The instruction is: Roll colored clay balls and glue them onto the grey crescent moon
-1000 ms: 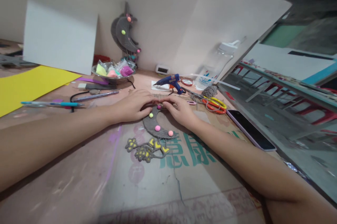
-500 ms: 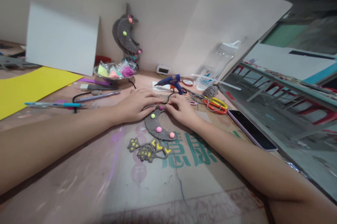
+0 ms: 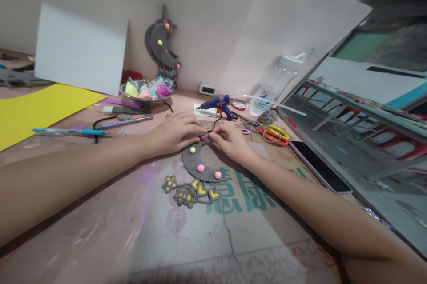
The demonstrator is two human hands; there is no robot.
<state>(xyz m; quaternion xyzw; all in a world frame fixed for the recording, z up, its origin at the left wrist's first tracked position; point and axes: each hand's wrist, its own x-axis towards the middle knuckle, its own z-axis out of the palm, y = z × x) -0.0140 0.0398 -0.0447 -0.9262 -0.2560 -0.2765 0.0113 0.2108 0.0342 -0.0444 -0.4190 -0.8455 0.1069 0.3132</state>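
A grey yarn-covered crescent moon (image 3: 192, 160) with pink, yellow-green and orange balls lies on the table cover. My left hand (image 3: 176, 133) has its fingers and thumb closed at the moon's upper tip, beside a magenta ball (image 3: 203, 137). Right of that tip, my right hand (image 3: 230, 139) pinches with thumb and fingers; what is between them is too small to make out. Below the moon's lower end lie yarn-outlined flower and heart shapes (image 3: 187, 193) with yellow fillings. A thin thread (image 3: 228, 233) trails toward the front.
Behind my hands is a blue glue gun (image 3: 218, 104). Scissors (image 3: 273, 136), grey yarn (image 3: 267, 117) and a phone (image 3: 320, 166) are at right. At left are pens (image 3: 83, 132), yellow sheet (image 3: 43, 115) and a bowl (image 3: 147, 101) of clay packets. Another moon ornament (image 3: 160, 46) hangs behind.
The moon's upper end has shifted slightly left and the magenta ball sits closer to my left fingers. My right fingers have drawn together a little. The view has shifted slightly.
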